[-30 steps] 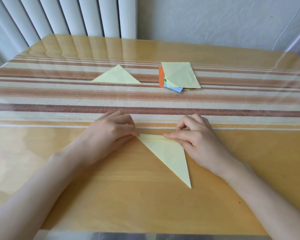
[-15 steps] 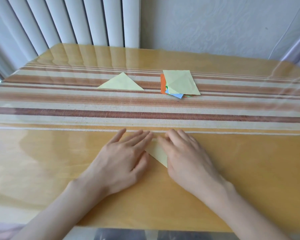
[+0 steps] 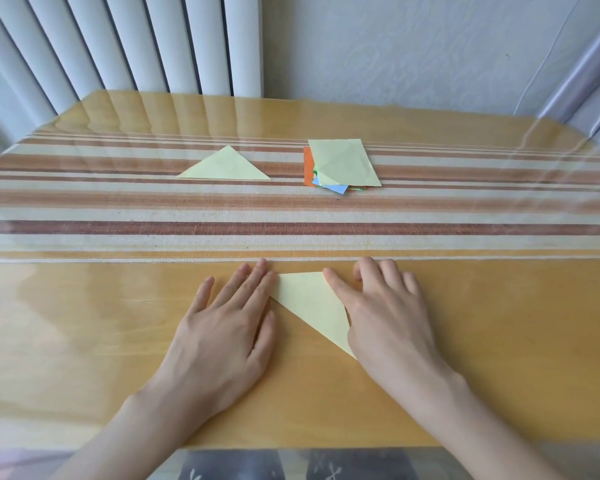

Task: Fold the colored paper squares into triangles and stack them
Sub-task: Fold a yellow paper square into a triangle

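Triangle (image 3: 309, 299) edges under left hand (image 3: 222, 334), right hand (image 3: 388, 323); both grips wide, flat, pressing.

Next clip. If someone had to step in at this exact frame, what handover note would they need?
Hands: the left hand lies flat, fingertips on the left corner of the near yellow triangle; the right hand is open, index finger pressing its right edge.
Done: the far yellow triangle lies finished on the striped runner; the near one is folded, on the table.
Left: probably stack it on the far one, then fold the pile of squares beside it.
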`<control>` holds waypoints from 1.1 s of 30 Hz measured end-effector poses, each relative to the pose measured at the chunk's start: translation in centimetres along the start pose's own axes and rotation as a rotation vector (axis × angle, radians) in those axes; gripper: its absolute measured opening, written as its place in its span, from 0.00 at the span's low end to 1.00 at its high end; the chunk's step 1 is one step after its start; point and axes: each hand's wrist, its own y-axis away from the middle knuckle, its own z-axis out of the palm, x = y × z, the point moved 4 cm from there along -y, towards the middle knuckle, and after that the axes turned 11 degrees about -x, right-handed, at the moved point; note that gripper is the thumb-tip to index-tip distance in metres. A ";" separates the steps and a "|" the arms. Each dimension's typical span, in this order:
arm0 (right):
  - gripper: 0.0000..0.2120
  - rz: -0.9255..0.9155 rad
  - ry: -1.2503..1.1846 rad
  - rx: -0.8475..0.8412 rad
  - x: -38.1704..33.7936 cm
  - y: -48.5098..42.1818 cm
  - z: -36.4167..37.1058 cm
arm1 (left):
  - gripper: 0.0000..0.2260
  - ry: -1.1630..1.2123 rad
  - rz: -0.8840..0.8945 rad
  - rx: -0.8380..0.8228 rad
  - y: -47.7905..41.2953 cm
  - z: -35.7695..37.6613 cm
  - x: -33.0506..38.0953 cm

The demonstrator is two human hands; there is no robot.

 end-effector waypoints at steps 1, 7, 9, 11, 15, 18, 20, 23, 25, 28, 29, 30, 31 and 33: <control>0.33 0.018 -0.004 -0.002 0.2 0.2 0.0 | 0.25 0.015 -0.022 -0.009 0.1 0.1 -0.3; 0.30 0.028 0.000 0.032 0.1 0.2 0.4 | 0.27 -0.083 -0.179 -0.042 0.5 0.1 -0.3; 0.30 0.029 -0.007 0.057 0.3 0.3 0.6 | 0.30 -0.052 -0.201 -0.022 0.5 -0.1 -0.3; 0.30 0.031 -0.017 0.077 0.4 0.3 0.7 | 0.32 0.047 -0.095 -0.055 0.5 -0.3 0.1; 0.30 0.007 -0.006 0.069 0.4 0.2 1.0 | 0.31 0.087 0.055 -0.126 0.3 -0.1 0.6; 0.29 -0.005 -0.009 0.035 0.5 0.0 1.2 | 0.27 -0.009 -0.034 -0.065 1.0 -0.4 0.8; 0.30 0.000 -0.019 0.007 0.5 0.0 1.2 | 0.27 -0.019 -0.101 -0.001 1.5 -0.3 0.5; 0.29 -0.011 -0.046 0.021 0.6 0.0 1.4 | 0.27 0.023 -0.106 0.069 1.6 -0.7 -0.1; 0.23 -0.044 -0.112 0.058 1.0 -0.3 1.1 | 0.26 0.154 -0.112 0.108 1.3 -1.2 -1.1; 0.15 -0.112 -0.340 0.036 2.0 -2.4 -0.1 | 0.28 0.339 -0.164 0.164 0.2 -1.9 -2.7; 0.12 -0.149 -0.455 -0.022 2.0 -3.2 -0.7 | 0.30 0.364 -0.179 0.169 -0.2 -2.0 -3.2; 0.12 -0.198 -0.574 -0.118 1.8 -4.1 -1.0 | 0.31 0.380 -0.189 0.156 -0.7 -2.1 -3.7; 0.14 -0.241 -0.660 -0.222 1.5 -4.9 -0.9 | 0.33 0.397 -0.193 0.131 -1.3 -2.0 -4.0; 0.18 -0.301 -0.637 -0.327 0.8 -6.2 -0.3 | 0.33 0.433 -0.189 0.081 -2.3 -1.9 -4.6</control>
